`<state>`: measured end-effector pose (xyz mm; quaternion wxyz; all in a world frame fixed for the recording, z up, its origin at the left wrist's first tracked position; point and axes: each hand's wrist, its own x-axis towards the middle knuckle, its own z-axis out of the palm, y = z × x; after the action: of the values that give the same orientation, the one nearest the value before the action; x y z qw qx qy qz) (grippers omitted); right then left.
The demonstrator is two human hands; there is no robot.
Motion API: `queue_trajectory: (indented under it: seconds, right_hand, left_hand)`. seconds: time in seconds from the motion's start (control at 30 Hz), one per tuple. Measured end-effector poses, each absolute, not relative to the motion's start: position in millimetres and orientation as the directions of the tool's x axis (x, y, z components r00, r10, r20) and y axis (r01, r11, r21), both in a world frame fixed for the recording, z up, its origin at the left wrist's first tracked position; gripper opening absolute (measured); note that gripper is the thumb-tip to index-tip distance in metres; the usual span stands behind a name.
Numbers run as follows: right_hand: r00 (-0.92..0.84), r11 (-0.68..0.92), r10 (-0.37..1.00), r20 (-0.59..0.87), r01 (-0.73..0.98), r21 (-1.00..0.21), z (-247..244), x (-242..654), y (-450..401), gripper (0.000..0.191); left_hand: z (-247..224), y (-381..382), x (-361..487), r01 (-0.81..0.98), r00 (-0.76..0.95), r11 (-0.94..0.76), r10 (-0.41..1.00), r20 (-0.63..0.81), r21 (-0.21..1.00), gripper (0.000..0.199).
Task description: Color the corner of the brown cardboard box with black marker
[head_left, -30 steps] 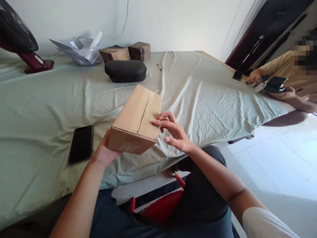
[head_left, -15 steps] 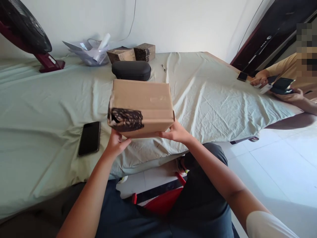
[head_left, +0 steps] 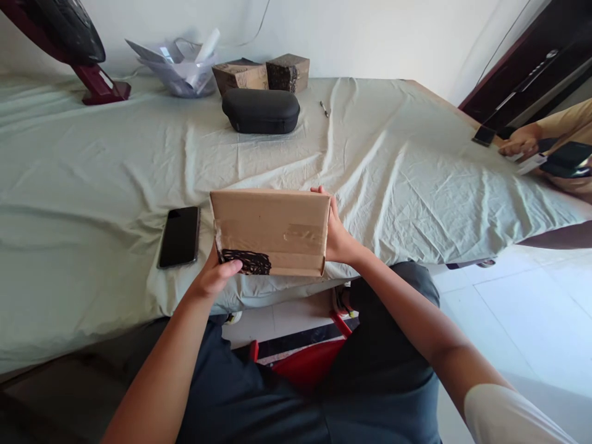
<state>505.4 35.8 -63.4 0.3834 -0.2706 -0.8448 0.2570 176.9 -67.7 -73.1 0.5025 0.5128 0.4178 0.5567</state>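
Observation:
Between both my hands is a brown cardboard box, tilted so its broad taped face shows, with black scribbles at its lower left corner. My left hand grips that corner, the thumb lying over the scribbled patch. At the opposite side my right hand presses against the box's right end, its fingertips showing over the upper right corner. The other fingers of my left hand are hidden behind the box. To the left of the box, a black smartphone lies on the pale green cloth.
Behind the box are a black zip case, two smaller cardboard boxes, a clear plastic basket and a fan. A pen lies right of the case. At far right, another person's hand is near a dark device.
The box has tipped and come closer to me, lower in view. My left thumb has moved onto its scribbled corner, and my right hand has shifted up along its right end.

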Motion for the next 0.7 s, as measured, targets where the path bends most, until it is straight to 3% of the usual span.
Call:
queue_trajectory:
  seconds: [0.17, 0.3, 0.43, 0.6, 0.7]
  right_hand:
    - [-0.587, 0.782, 0.601, 0.543, 0.289, -0.553, -64, 504, 37, 0.165]
    - [-0.586, 0.734, 0.649, 0.486, 0.314, -0.602, -63, 506, 40, 0.176]
    - [-0.578, 0.723, 0.652, 0.491, 0.278, -0.633, -65, 506, 41, 0.176]
    - [-0.539, 0.742, 0.65, 0.535, 0.298, -0.601, -71, 506, 43, 0.18]
    - [-0.526, 0.746, 0.647, 0.552, 0.286, -0.601, -71, 503, 37, 0.174]
  left_hand:
    - [-70, -69, 179, -0.039, -0.021, -0.245, 0.969, 0.245, 0.969, 0.089]
    - [-64, -67, 180, 0.047, -0.006, -0.313, 0.95, 0.314, 0.949, 0.092]
    - [-56, -63, 184, 0.013, 0.025, -0.33, 0.944, 0.33, 0.944, 0.097]
    - [-39, -62, 192, 0.048, -0.031, -0.335, 0.941, 0.336, 0.941, 0.087]
    - [-44, -63, 183, -0.082, -0.009, -0.358, 0.933, 0.359, 0.93, 0.082]
